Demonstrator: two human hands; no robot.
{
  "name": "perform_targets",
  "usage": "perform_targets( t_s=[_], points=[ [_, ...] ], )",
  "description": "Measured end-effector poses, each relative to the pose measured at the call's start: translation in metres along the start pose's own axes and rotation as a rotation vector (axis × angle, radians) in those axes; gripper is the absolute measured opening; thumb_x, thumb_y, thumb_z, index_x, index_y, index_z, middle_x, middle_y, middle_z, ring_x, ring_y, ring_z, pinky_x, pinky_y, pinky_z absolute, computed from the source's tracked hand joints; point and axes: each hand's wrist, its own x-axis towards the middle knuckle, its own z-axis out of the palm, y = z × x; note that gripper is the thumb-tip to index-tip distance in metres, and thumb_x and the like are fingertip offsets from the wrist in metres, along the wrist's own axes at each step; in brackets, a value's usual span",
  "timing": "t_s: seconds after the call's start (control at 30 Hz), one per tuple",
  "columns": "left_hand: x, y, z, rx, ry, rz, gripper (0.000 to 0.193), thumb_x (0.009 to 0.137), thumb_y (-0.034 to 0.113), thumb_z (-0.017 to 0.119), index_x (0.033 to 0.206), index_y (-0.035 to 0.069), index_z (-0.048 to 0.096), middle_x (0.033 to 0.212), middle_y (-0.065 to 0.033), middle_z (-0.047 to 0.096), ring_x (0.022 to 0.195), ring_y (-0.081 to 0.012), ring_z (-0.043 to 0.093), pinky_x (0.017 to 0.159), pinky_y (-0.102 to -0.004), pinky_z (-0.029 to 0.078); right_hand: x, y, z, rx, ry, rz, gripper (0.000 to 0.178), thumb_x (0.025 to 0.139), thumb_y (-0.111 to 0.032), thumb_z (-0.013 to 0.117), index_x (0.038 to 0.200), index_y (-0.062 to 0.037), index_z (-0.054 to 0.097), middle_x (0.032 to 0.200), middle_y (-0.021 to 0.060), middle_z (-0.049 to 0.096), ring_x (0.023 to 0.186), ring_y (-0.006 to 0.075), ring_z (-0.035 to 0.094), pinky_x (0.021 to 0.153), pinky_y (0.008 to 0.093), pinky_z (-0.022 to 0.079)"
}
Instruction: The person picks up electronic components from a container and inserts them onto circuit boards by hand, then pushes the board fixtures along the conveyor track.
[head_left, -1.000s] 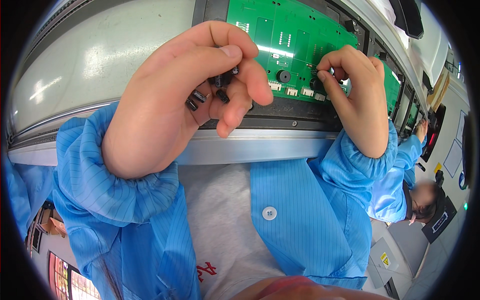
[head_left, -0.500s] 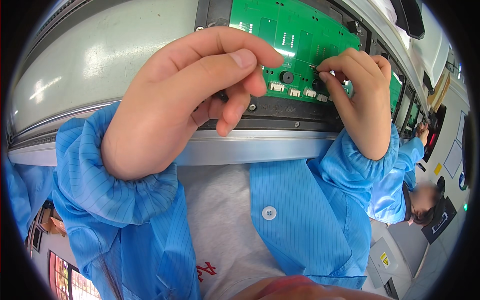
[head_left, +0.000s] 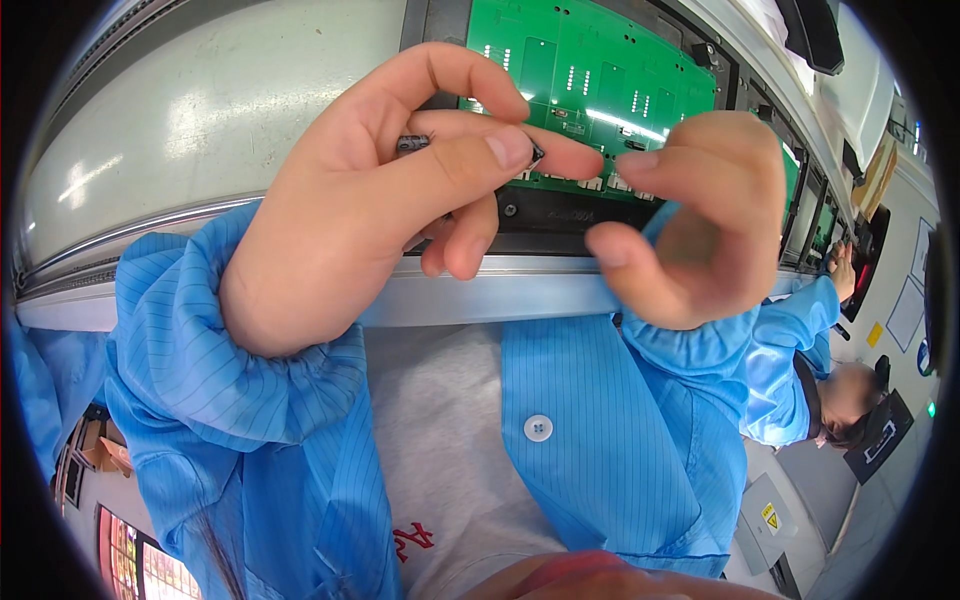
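My left hand [head_left: 370, 190] is curled above the frame's near side, thumb pressed against the fingers. A small dark cylindrical component [head_left: 411, 145], looking like a capacitor, sits in its palm side, and the dark end of another small part [head_left: 537, 154] shows at the thumb tip. My right hand [head_left: 700, 220] hovers over the near edge with thumb and forefinger apart and nothing visible between them. Beyond both hands lies a green circuit board [head_left: 600, 60] in a black carrier frame [head_left: 560, 215]. White connectors [head_left: 592, 183] along its near edge are partly hidden by my fingers.
A silver metal rail [head_left: 490, 295] runs along the near side. Left of the carrier stretches a pale, glossy surface [head_left: 230, 110]. Farther right along the line, another person in a blue coat [head_left: 785, 350] has a hand [head_left: 842, 270] at the line.
My right hand has drawn back from the board toward me, its thumb and forefinger now parted. My left hand has shifted slightly right, its forefinger raised, and the parts it holds now show.
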Motion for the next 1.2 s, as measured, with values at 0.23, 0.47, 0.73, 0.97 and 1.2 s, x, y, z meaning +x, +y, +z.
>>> perform_targets(
  t_s=[0.23,0.47,0.73,0.97,1.2],
  points=[
    [0.001,-0.009,-0.006,0.041,-0.078,-0.043,0.014,0.095,0.012,0.051,0.106,0.004,0.048,0.069,0.0006,0.052,0.044,-0.0031,0.043,0.044,-0.0151,0.025,-0.008,0.000,0.019,-0.071,-0.020,0.100,0.024,0.064,-0.002,0.070,0.088,-0.0031,0.065,0.085,0.0090,0.055,0.071,0.0173,0.048,0.064,0.0262,0.040],
    [-0.003,-0.008,-0.007,0.049,0.008,0.025,0.014,0.094,0.013,0.052,0.104,0.003,0.050,0.071,-0.0011,0.051,0.050,-0.0045,0.040,0.047,-0.0157,0.026,-0.002,-0.004,0.017,-0.102,-0.027,0.090,0.026,0.061,-0.002,0.072,0.086,-0.0032,0.066,0.085,0.0086,0.056,0.071,0.0178,0.049,0.066,0.0265,0.040],
    [-0.007,-0.001,-0.011,0.167,-0.053,-0.042,0.014,0.092,0.013,0.052,0.101,0.002,0.051,0.072,-0.0019,0.050,0.055,-0.0058,0.038,0.049,-0.0167,0.027,0.001,-0.007,0.019,-0.202,-0.043,0.049,0.023,0.060,-0.007,0.074,0.082,-0.0050,0.067,0.080,0.0065,0.058,0.070,0.0170,0.050,0.070,0.0275,0.037],
    [-0.006,-0.004,-0.011,0.214,-0.058,-0.015,0.013,0.091,0.012,0.053,0.099,0.002,0.052,0.071,-0.0017,0.049,0.054,-0.0057,0.038,0.048,-0.0169,0.028,-0.002,-0.007,0.017,-0.241,-0.062,0.036,0.022,0.060,-0.010,0.075,0.080,-0.0064,0.068,0.077,0.0038,0.058,0.069,0.0156,0.050,0.072,0.0279,0.035],
    [-0.007,-0.001,-0.010,0.265,-0.057,0.004,0.012,0.091,0.013,0.054,0.097,0.002,0.053,0.070,-0.0020,0.049,0.054,-0.0059,0.038,0.048,-0.0168,0.028,-0.001,-0.011,0.018,-0.274,-0.081,0.023,0.021,0.060,-0.010,0.074,0.080,-0.0070,0.069,0.076,0.0030,0.058,0.069,0.0149,0.050,0.071,0.0275,0.036]
  ],
)
